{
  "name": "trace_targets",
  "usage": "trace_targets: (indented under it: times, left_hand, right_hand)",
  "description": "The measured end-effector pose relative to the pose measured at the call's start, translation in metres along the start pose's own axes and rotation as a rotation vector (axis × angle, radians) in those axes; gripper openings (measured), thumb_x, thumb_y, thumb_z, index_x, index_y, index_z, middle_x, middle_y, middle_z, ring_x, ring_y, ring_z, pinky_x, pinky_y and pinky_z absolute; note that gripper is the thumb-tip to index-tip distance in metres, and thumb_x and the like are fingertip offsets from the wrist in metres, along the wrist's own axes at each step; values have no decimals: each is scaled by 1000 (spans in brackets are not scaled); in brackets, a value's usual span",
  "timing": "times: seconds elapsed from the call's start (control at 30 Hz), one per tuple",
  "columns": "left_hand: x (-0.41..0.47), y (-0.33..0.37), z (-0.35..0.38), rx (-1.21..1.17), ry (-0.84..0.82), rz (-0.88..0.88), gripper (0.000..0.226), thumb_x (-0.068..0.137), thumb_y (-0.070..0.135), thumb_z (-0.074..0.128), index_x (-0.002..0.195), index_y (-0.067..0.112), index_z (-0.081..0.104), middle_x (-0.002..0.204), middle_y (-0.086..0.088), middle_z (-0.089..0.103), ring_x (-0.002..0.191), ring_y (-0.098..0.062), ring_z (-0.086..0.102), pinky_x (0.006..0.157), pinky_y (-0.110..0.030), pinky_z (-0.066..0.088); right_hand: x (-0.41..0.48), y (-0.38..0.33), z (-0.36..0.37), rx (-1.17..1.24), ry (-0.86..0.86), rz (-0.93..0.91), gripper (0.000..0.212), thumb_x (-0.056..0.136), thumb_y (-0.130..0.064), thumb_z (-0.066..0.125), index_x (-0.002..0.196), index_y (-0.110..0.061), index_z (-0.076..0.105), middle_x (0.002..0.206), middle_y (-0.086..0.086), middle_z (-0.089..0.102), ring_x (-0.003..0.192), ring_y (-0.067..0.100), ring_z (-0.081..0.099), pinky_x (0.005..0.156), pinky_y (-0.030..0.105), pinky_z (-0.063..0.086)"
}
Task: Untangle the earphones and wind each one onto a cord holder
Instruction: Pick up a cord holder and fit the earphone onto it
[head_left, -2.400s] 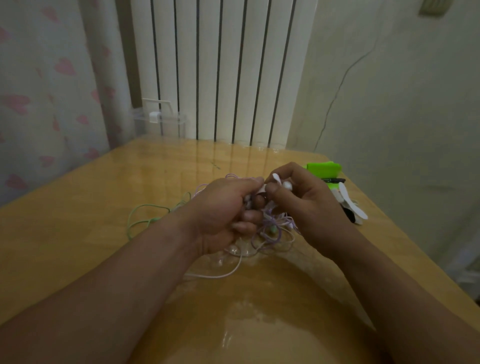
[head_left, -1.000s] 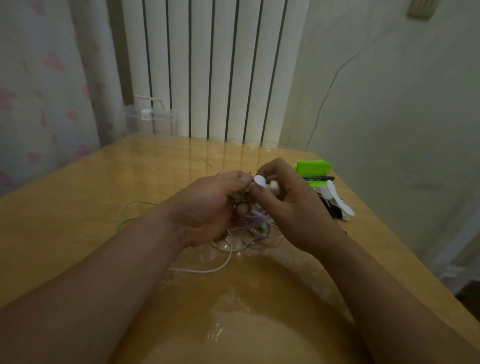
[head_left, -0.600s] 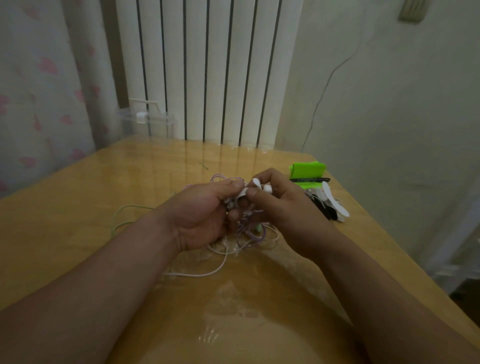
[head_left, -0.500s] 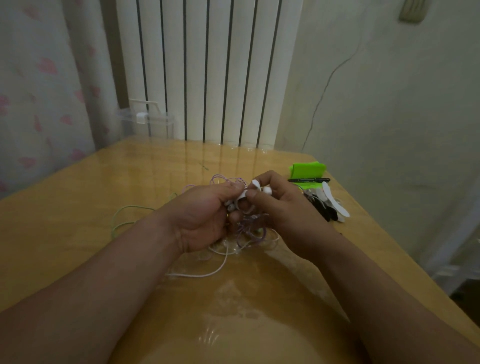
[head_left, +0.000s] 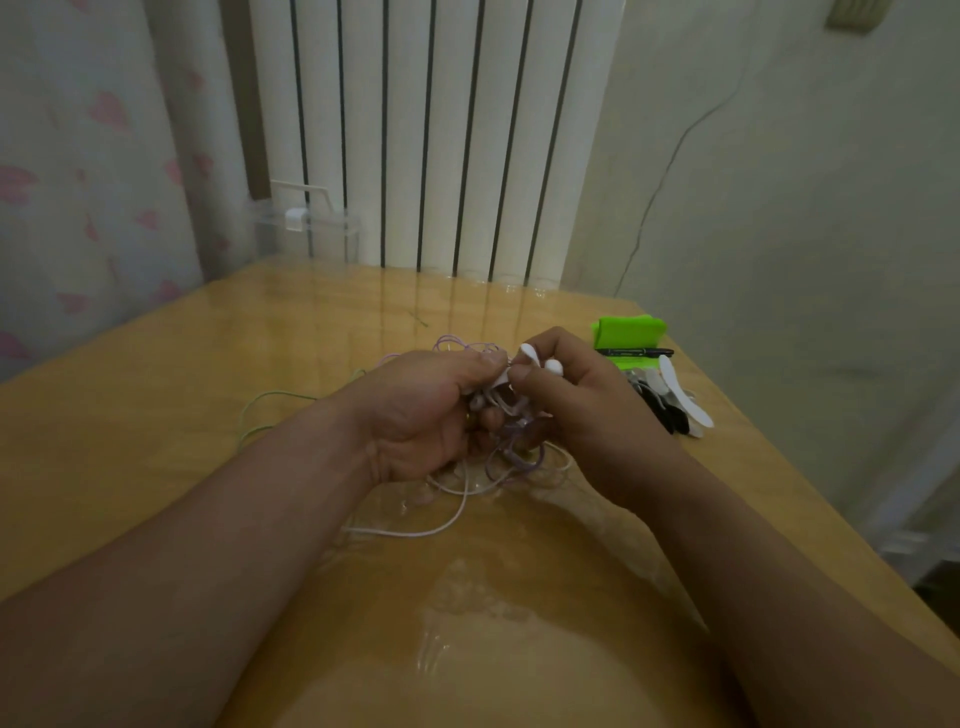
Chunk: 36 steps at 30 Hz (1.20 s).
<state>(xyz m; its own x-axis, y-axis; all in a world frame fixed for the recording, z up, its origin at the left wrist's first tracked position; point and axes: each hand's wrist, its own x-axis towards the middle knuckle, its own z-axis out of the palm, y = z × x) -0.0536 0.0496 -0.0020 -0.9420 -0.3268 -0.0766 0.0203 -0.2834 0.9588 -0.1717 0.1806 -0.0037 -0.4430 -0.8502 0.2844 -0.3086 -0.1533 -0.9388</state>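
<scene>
Head view: the left hand (head_left: 421, 410) curls round the tangled earphones (head_left: 514, 457) mid-tabletop (head_left: 156, 389), while the right hand (head_left: 587, 410) pinches a white earbud (head_left: 553, 367). By the right edge lie cord holders (head_left: 680, 400).

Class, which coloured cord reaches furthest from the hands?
The green cord, looping out leftward on the table; the purple cord and white cord lie bunched at the hands.

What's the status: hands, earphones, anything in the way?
Hands: left hand grips the earphone tangle, right hand pinches the white earbuds. Cords knotted, nothing wound. The cord holders lie untouched at right; nothing blocking.
</scene>
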Motion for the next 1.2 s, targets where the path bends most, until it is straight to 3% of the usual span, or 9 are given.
trace_targets:
  times: [0.1, 0.3, 0.5, 0.67, 0.73, 0.83, 1.0, 1.1, 1.2]
  left_hand:
    - [-2, 3, -1, 18, -40, 7, 32, 110, 27, 44, 125, 6, 63, 82, -5, 55, 58, -9, 47, 61, -27, 39]
    - [-4, 4, 1, 56, -58, 24, 29, 111, 28, 43, 124, 6, 58, 67, -6, 50, 69, -21, 45, 62, -31, 42]
    - [-1, 1, 3, 54, 4, 63, 27, 111, 25, 46, 115, 3, 61, 61, 0, 56, 59, -13, 44, 63, -30, 40]
    - [1, -5, 10, 156, 97, 131, 22, 111, 23, 49, 102, 8, 63, 67, 1, 60, 51, -7, 49, 60, -29, 42]
    - [2, -8, 11, 187, 126, 145, 21, 110, 23, 50, 106, 8, 64, 76, -4, 61, 53, -8, 53, 56, -25, 49]
    - [2, -10, 11, 224, 146, 162, 21, 111, 23, 49, 106, 9, 64, 78, -5, 60, 55, -8, 56, 56, -24, 50]
    - [0, -3, 8, 107, 76, 104, 22, 110, 22, 49, 111, 8, 65, 73, 0, 62, 55, -8, 52, 69, -31, 47]
    - [-1, -1, 7, 71, 57, 92, 26, 110, 22, 48, 96, 9, 66, 61, 6, 57, 54, -7, 49, 75, -34, 52]
    - [-2, -1, 11, 92, 95, 108, 25, 109, 23, 51, 95, 10, 66, 62, 4, 59, 53, -7, 52, 61, -27, 53]
  right_hand:
    - [2, 0, 1, 119, 5, 78, 12, 105, -12, 55, 93, -15, 58, 86, 12, 68, 80, 30, 64, 62, 34, 52]
    - [1, -6, 4, 261, 13, 145, 16, 106, -7, 45, 92, -12, 50, 85, 15, 70, 77, 30, 65, 61, 35, 57]
    - [1, -9, 5, 231, 45, 154, 18, 104, -4, 44, 89, -12, 49, 83, 15, 69, 77, 30, 64, 63, 38, 56]
    - [-1, -5, 5, -73, 95, 38, 10, 99, -4, 55, 91, -6, 49, 72, 10, 70, 67, 27, 70, 63, 43, 62]
    - [-2, -3, 6, -269, 133, -26, 15, 97, -14, 63, 96, -5, 51, 81, 17, 70, 74, 36, 71, 70, 57, 62]
    - [-2, -1, 8, -359, 177, -48, 20, 96, -24, 66, 99, -8, 54, 88, 19, 69, 83, 39, 69, 71, 61, 59]
    - [2, 0, 5, -53, 186, 69, 11, 100, -8, 55, 90, -5, 52, 84, 20, 70, 75, 35, 72, 71, 52, 65]
    - [5, 2, 4, 38, 191, 99, 12, 97, -12, 57, 85, -10, 54, 98, 31, 68, 83, 40, 71, 75, 60, 64]
    - [6, 5, 2, -25, 218, 73, 13, 92, -15, 60, 82, -12, 53, 96, 29, 68, 82, 44, 70, 71, 59, 64]
